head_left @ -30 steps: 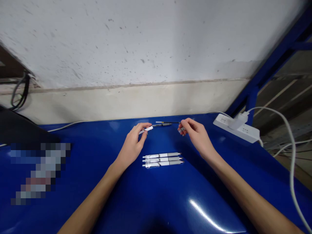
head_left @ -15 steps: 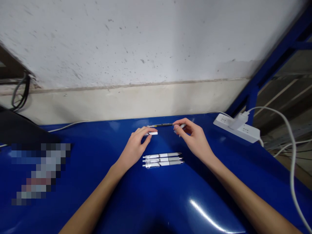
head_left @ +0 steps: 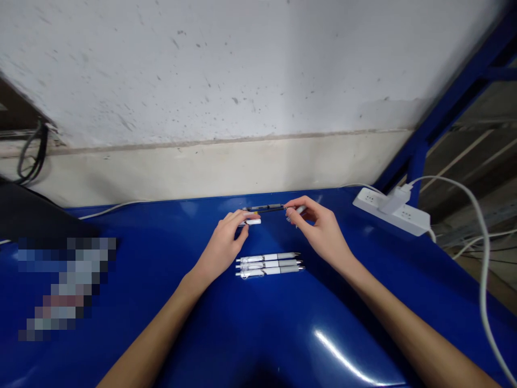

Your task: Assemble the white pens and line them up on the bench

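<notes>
My left hand point(head_left: 226, 240) is closed around a white pen barrel point(head_left: 253, 221), whose end sticks out to the right past the thumb. Between the fingertips of my right hand point(head_left: 317, 221) is the end of a thin dark pen refill point(head_left: 270, 210), pointing left toward the left hand. A grey pen grip section point(head_left: 301, 208) also sits within the right hand, partly hidden by its fingers. Just behind the refill lies a dark pen point(head_left: 262, 207) on the table. Nearer to me, three white pens point(head_left: 269, 265) with grey grips lie side by side, tips to the right.
A white power strip point(head_left: 390, 211) with a plugged-in adapter stands at the right, its cable looping down the table's right side. A black object point(head_left: 36, 215) and a pixelated item point(head_left: 72, 291) are at the left. The wall point(head_left: 242, 167) rises behind the blue table point(head_left: 258, 323).
The right fingertips have shifted slightly left with the refill, which now shows lower and apart from the dark pen behind it. My left hand stays nearly still.
</notes>
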`<state>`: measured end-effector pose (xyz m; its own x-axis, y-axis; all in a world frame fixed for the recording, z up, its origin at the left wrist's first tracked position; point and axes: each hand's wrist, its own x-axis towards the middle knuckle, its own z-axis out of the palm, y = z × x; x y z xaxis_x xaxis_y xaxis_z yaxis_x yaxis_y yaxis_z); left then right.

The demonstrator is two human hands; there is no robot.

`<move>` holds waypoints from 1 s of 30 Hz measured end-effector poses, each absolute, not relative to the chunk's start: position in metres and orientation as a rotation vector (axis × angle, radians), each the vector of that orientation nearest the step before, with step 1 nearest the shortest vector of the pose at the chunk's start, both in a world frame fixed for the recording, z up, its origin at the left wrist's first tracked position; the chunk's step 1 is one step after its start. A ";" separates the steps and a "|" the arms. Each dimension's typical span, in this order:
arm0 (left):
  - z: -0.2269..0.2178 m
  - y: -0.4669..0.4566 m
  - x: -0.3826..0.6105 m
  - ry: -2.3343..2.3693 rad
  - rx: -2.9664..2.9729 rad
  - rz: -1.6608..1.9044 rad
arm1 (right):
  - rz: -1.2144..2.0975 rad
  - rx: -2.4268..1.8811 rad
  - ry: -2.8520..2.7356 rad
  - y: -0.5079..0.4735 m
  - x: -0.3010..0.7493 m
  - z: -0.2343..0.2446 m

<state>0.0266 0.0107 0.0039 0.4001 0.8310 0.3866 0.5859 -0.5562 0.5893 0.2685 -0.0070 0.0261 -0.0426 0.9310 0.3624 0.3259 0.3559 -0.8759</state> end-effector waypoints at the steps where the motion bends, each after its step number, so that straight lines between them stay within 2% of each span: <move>1: 0.004 0.011 0.027 1.224 2.301 0.945 | 0.737 -1.161 -1.586 -0.007 0.268 0.026; 30: 0.005 0.009 0.028 1.262 2.287 0.917 | 0.776 -1.139 -1.569 -0.008 0.267 0.027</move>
